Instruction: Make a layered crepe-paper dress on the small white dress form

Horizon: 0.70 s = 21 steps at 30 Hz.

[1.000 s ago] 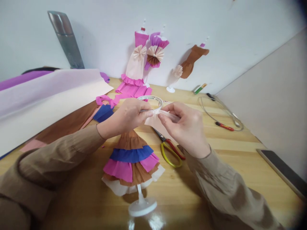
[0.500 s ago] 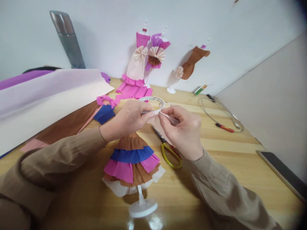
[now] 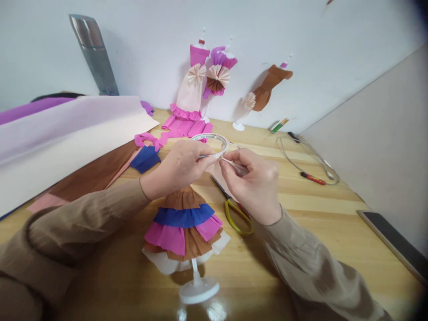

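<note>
My left hand (image 3: 182,167) grips a roll of tape (image 3: 224,141), a white ring with print on its inner side, held above the table. Close beside it, my right hand (image 3: 252,185) is closed in a pinch on a thin white strip, which looks like the tape's loose end. Below both hands stands a small dress form in a tiered paper skirt (image 3: 183,216) of brown, blue, pink and white layers, on a white round base (image 3: 199,292). My hands hide its upper part. Scissors (image 3: 238,218) with yellow handles lie by my right wrist.
Large paper sheets (image 3: 73,138) cover the left side. Blue paper pieces (image 3: 145,159) and pink scraps (image 3: 150,139) lie nearby. Several dressed forms, one in brown (image 3: 269,87), stand along the wall. A cable (image 3: 284,156) and a phone-like dark slab (image 3: 393,240) rest at right.
Both hands and the tape roll have shifted very slightly left. The grips look the same, and the dress form stands where it was.
</note>
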Motion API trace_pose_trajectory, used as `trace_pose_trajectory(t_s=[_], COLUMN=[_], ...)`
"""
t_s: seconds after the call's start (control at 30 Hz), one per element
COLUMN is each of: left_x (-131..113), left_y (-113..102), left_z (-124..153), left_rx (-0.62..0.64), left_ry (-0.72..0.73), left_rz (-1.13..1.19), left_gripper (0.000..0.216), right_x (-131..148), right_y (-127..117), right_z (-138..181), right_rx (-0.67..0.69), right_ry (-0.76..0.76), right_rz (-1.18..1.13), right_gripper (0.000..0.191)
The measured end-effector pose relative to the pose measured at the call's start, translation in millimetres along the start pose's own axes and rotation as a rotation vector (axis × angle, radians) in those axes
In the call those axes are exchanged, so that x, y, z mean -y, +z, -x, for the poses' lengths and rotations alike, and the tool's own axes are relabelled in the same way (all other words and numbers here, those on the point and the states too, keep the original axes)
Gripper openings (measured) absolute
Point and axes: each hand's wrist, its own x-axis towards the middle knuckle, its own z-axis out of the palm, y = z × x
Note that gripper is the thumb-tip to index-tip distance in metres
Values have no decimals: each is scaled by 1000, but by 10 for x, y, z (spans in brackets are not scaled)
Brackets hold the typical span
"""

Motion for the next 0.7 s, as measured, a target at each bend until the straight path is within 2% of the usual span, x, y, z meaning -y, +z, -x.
trace_pose_trajectory(t_s=[0.17,0.37,0.6,0.7], left_x=[15,45,23,15], left_y=[6,-16,-40,-52], left_z=[5,-10,-5,1], left_rx=[12,3,-8,-5], left_ry=[0,-45,15,11], left_rz=[16,37,-49,-91], left_gripper=[29,30,26,27], right_x=[-12,-35,-50,-78], right_y=[-12,-72,-88,-101], right_z=[-9,-67,-111,-117], right_rx=[32,46,150,186], right_ry=[-67,55,11,35], right_rz=[23,-77,-239,-271], right_gripper=[10,10,8,8])
